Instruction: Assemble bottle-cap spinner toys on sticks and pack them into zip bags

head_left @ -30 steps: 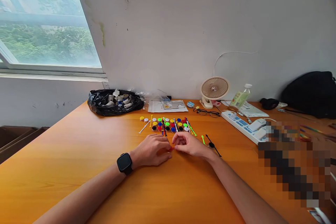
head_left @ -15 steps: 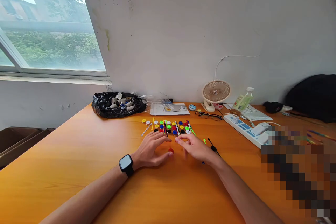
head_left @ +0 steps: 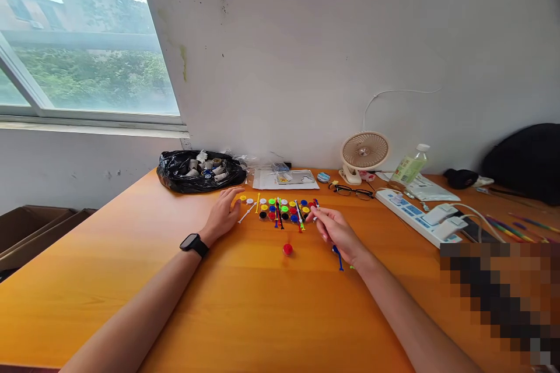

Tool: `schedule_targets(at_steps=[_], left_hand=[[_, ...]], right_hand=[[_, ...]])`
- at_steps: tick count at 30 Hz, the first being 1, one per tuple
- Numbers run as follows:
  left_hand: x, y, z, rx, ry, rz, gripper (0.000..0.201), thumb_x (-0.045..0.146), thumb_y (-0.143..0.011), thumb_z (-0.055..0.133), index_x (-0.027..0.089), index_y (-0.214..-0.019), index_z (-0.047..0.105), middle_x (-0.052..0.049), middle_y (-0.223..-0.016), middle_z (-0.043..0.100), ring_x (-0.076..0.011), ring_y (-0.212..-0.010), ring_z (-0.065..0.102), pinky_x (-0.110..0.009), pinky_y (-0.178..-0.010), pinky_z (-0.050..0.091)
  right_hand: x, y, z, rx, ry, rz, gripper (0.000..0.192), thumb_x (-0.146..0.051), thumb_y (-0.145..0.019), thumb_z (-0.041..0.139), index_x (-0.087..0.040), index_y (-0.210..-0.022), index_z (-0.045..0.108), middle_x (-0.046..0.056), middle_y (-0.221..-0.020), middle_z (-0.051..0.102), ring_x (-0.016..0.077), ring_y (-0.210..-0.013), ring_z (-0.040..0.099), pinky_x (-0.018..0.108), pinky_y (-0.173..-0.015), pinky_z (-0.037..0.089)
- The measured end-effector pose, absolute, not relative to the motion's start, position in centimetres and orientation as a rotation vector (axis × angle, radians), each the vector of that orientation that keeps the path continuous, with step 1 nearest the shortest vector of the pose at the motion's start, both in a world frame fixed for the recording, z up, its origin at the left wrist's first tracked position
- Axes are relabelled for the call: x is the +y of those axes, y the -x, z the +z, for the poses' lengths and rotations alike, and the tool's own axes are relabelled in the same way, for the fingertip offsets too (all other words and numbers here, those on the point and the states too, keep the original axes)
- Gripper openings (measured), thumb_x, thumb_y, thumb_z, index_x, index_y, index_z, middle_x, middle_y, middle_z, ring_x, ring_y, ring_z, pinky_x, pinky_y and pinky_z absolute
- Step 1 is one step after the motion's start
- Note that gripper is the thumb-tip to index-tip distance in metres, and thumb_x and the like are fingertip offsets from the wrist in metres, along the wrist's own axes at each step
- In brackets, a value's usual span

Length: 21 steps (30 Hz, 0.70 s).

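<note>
My left hand (head_left: 222,213), wearing a black watch (head_left: 192,242), rests on the table with its fingers stretched out. It holds nothing and lies beside a yellow disc (head_left: 242,199) and a thin white stick (head_left: 247,212). At the right end of several rows of small coloured round pieces (head_left: 285,209), my right hand (head_left: 336,232) has thumb and forefinger pinched together. What sits between those fingertips, if anything, is too small to make out. A red round piece (head_left: 287,249) lies alone between my hands. Below my right hand shows a blue stick (head_left: 339,259), partly hidden.
Along the back stand a black plastic bag (head_left: 175,178) of grey pieces, white papers (head_left: 262,179), a small fan (head_left: 364,151) and eyeglasses (head_left: 352,191). On the right are a bottle (head_left: 409,169), a white power strip (head_left: 405,214) with plugs, and a black bag (head_left: 525,163).
My left hand has moved away to the left from the red piece, which now shows uncovered. My right hand has shifted slightly right and forward, to the end of the rows.
</note>
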<state>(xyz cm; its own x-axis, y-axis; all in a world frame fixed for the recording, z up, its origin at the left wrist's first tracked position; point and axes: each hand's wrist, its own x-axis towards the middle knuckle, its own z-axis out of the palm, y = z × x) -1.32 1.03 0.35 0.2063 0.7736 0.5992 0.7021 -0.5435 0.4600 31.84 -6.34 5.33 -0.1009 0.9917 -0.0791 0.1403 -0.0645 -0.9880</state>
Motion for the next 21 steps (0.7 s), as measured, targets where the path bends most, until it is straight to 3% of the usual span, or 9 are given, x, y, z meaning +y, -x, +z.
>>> schedule_targets(at_steps=[4,8,16,21], left_hand=[[0.98,1.19,-0.15,1.303,-2.527,0.979,0.046,0.042,-0.106,0.046,0.026,-0.148,0.056,-0.008,-0.157,0.052,-0.0285,-0.147,0.045,-0.050,-0.120,0.040],[0.91,0.89,-0.46,1.266,-2.610,0.811,0.048,0.046,-0.108,0.042,0.027,-0.149,0.057,-0.009,-0.158,0.052,-0.0303,-0.150,0.041,-0.054,-0.122,0.037],[0.72,0.84,-0.16,1.284,-2.627,0.833,0.040,0.040,-0.107,0.044,0.030,-0.137,0.068,-0.010,-0.147,0.061,-0.0306,-0.140,0.050,-0.055,-0.117,0.043],[0.22,0.63,0.36,1.316,-2.539,0.950,0.028,0.041,-0.102,0.054,0.025,-0.107,0.076,-0.009,-0.139,0.066,-0.0298,-0.133,0.056,-0.051,-0.113,0.047]], right_hand=[[-6.38,-31.77,5.25,-1.399,1.317,1.254,0.048,-0.064,-0.092,0.060,-0.019,-0.083,0.070,-0.007,-0.045,0.041,0.0083,-0.043,0.032,0.023,-0.045,0.020],[-6.44,-31.68,5.29,-1.424,1.306,1.249,0.048,-0.065,-0.093,0.059,-0.019,-0.084,0.070,-0.006,-0.046,0.043,0.0093,-0.044,0.035,0.024,-0.046,0.022],[-6.76,-31.18,5.33,-1.475,1.326,1.234,0.049,-0.066,-0.093,0.057,-0.020,-0.082,0.070,-0.005,-0.046,0.046,0.0103,-0.046,0.038,0.025,-0.048,0.024],[-6.72,-31.01,5.01,-1.510,1.343,1.208,0.049,-0.064,-0.095,0.055,-0.019,-0.083,0.071,-0.005,-0.046,0.045,0.0105,-0.046,0.036,0.025,-0.049,0.024]])
